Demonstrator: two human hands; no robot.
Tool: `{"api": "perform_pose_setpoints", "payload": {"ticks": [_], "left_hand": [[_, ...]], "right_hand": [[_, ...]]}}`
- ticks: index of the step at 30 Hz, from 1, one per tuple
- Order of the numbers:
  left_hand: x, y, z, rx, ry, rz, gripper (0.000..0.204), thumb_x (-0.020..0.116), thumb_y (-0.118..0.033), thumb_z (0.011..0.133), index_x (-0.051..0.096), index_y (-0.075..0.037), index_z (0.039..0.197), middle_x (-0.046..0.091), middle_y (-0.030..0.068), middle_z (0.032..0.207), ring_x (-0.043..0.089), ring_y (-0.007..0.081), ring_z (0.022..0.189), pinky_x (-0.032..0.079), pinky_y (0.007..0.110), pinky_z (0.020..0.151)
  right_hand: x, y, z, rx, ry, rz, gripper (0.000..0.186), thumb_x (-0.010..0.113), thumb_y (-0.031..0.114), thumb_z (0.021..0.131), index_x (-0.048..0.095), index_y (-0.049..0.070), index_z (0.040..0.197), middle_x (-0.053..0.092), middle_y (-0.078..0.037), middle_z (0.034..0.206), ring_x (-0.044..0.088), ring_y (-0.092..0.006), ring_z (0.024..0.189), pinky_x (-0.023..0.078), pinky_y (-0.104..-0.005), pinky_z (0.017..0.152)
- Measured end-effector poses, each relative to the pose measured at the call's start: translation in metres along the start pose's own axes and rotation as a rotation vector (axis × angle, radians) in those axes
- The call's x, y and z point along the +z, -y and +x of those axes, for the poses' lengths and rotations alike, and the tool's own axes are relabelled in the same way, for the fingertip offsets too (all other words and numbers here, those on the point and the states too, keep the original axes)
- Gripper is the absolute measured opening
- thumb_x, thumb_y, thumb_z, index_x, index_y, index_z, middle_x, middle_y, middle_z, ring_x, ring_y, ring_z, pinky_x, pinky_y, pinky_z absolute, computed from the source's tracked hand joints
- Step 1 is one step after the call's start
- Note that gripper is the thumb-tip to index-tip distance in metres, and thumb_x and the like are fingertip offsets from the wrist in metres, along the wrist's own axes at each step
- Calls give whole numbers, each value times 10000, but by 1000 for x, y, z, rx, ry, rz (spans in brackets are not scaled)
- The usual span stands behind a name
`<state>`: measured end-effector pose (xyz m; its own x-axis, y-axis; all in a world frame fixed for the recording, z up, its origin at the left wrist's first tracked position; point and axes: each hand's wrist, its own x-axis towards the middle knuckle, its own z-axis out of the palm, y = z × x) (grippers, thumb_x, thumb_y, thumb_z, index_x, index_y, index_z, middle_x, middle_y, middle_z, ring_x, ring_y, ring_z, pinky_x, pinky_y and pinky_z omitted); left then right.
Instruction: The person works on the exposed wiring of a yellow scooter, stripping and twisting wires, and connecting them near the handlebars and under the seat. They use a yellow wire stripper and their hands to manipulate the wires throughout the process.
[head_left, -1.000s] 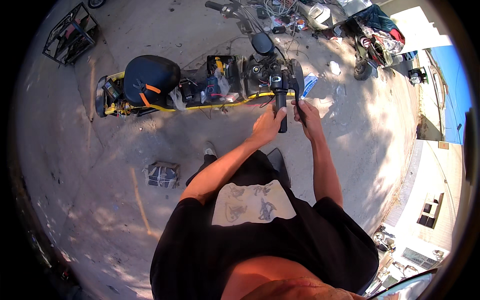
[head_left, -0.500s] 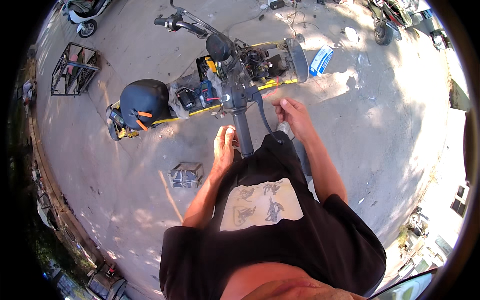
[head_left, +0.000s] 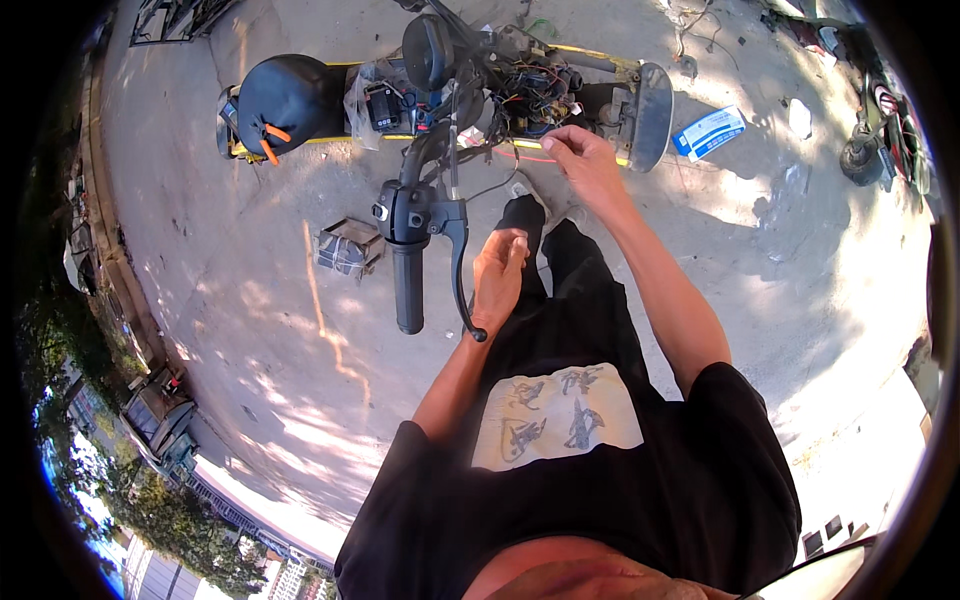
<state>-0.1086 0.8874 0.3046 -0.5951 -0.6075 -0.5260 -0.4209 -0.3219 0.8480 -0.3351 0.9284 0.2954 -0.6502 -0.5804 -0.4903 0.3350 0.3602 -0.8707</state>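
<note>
My right hand (head_left: 588,168) is held over the near side of a stripped electric scooter frame (head_left: 625,160), its thumb and fingertips pinched together. A thin red wire (head_left: 522,156) runs close to those fingertips; whether it is between them I cannot tell. My left hand (head_left: 500,270) is closed, with the thumb against the curled fingers, above my leg and right of the brake lever (head_left: 459,255). Anything inside it is hidden. The black handlebar grip (head_left: 408,290) stands left of that hand, apart from it. A tangle of wiring (head_left: 540,92) lies exposed in the frame.
A black seat (head_left: 290,103) with orange-handled pliers (head_left: 270,142) on it is at the scooter's left end. A black battery (head_left: 382,106) sits in the frame. On the ground are a wrapped block (head_left: 350,246) and a blue-and-white box (head_left: 709,133). Another scooter (head_left: 868,150) stands far right.
The view has shifted, and the handlebar grip, formerly between my hands, now appears left of my left hand. My right hand is now nearer the frame's wiring. Both hands stay closed.
</note>
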Motion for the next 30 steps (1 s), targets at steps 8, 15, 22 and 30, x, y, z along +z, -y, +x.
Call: {"api": "perform_pose_setpoints", "payload": {"ticks": [8, 15, 22, 30], "left_hand": [[51, -48, 45, 191, -151, 196, 142, 647, -116, 1034, 685, 6, 1096, 651, 65, 871, 598, 129, 770, 499, 297, 728], [57, -61, 69, 281, -314, 439, 130, 685, -68, 978, 677, -21, 1099, 661, 105, 1005, 649, 198, 726, 521, 337, 705], [67, -76, 104, 311, -511, 613, 240, 698, -28, 937, 649, -43, 1171, 662, 122, 1135, 693, 248, 719, 545, 388, 637], [78, -73, 130, 239, -665, 666, 179, 694, -54, 949, 675, -23, 1125, 666, 137, 1140, 718, 288, 710, 554, 405, 635]], "right_hand": [[13, 11, 62, -15, 53, -166, 282, 765, 227, 919, 756, 0, 1085, 768, -82, 945, 685, -141, 848, 531, -312, 788], [21, 18, 82, -11, 258, -311, 291, 784, 227, 905, 760, -17, 1062, 768, -101, 938, 697, -164, 831, 537, -322, 761], [11, 15, 103, 232, 428, -179, 234, 777, 201, 943, 731, 8, 1069, 696, -3, 861, 583, -85, 727, 457, -265, 651], [-7, 8, 108, 443, 580, 142, 184, 763, 191, 971, 696, 66, 1088, 593, 62, 812, 503, -51, 690, 388, -238, 609]]}}
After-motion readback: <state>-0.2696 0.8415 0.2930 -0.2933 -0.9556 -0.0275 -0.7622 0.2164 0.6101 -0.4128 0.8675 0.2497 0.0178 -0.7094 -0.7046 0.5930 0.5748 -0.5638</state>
